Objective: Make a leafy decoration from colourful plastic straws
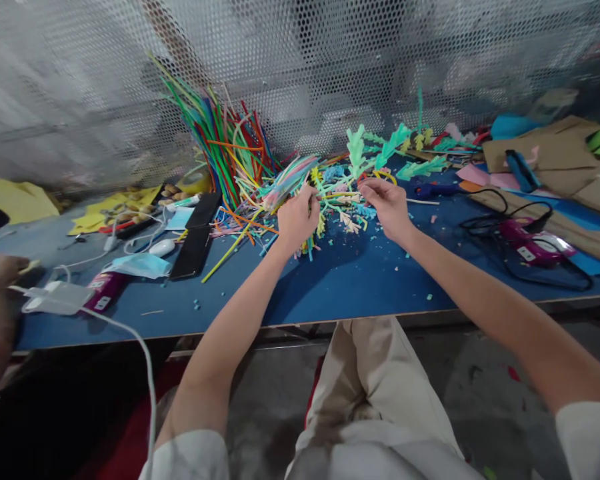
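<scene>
Over the middle of the table, my left hand (299, 219) is closed with its fingertips pinched on one end of a thin yellow pipe cleaner (341, 195). Toward its other end is my right hand (389, 208), thumb and fingers pressed together on it. An orange and yellow curved piece (386, 176) shows just above the right fingers. Behind my left hand lies a bundle of pastel pipe cleaners (293, 179). Small branched pipe-cleaner pieces (349, 221) are scattered between the hands, and green leafy sprigs (356, 148) lie beyond them.
Tall pipe cleaners (220, 147) lean against the perforated metal screen (330, 73). Left are a black phone (193, 252), a blue mask (143, 265) and a white adapter (59, 298). Another person's hand (0, 273) is at far left. Right are a purple corded device (535, 241) and cardboard (540, 150).
</scene>
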Action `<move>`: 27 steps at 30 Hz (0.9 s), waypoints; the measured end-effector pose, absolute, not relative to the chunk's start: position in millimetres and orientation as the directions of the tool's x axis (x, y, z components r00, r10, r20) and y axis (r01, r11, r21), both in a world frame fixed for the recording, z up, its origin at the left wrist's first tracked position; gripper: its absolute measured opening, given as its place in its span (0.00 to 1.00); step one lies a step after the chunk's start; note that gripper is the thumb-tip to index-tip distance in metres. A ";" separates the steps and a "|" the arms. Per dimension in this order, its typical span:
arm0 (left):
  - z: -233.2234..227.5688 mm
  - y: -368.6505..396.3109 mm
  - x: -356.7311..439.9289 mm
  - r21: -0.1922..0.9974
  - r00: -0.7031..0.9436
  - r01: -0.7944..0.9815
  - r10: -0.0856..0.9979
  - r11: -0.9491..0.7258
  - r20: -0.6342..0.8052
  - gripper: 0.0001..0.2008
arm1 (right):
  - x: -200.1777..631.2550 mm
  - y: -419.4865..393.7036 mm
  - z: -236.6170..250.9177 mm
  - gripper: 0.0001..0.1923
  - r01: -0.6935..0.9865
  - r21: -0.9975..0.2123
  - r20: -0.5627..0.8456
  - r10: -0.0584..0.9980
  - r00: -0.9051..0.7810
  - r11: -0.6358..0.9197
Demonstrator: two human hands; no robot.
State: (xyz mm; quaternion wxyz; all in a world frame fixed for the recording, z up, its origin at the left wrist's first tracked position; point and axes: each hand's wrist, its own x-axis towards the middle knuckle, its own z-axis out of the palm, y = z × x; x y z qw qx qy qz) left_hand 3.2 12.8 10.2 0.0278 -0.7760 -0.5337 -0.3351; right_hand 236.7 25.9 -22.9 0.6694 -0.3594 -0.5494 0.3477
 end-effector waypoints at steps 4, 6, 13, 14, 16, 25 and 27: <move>7.5 10.6 4.2 0.290 0.184 0.877 0.826 -0.382 0.532 0.13 | 239.7 24.2 -22.1 0.27 -0.085 -0.875 0.457 0.870 0.186 0.477; 7.7 9.6 4.0 0.282 0.174 0.888 0.833 -0.363 0.525 0.13 | 240.8 23.7 -20.8 0.27 -0.114 -0.884 0.428 0.883 0.194 0.453; 8.6 11.3 0.8 0.392 0.167 0.823 0.834 -0.412 0.526 0.09 | 240.3 23.4 -20.3 0.22 -0.151 -0.869 0.440 0.876 0.198 0.470; 8.1 12.7 -0.6 0.413 0.177 0.801 0.831 -0.433 0.528 0.09 | 240.3 24.1 -20.7 0.22 -0.148 -0.871 0.437 0.877 0.202 0.468; 7.5 16.9 -5.6 0.443 0.187 0.770 0.827 -0.458 0.530 0.11 | 241.0 26.6 -21.6 0.23 -0.144 -0.871 0.431 0.872 0.231 0.469; 30.6 71.9 -70.6 0.391 -0.031 0.893 0.836 -0.224 0.549 0.17 | 247.6 36.7 -23.7 0.22 -0.192 -0.855 0.412 0.855 0.313 0.482; 39.4 85.2 -81.6 0.352 -0.071 0.924 0.840 -0.148 0.538 0.19 | 246.3 35.0 -22.5 0.22 -0.220 -0.859 0.394 0.871 0.293 0.463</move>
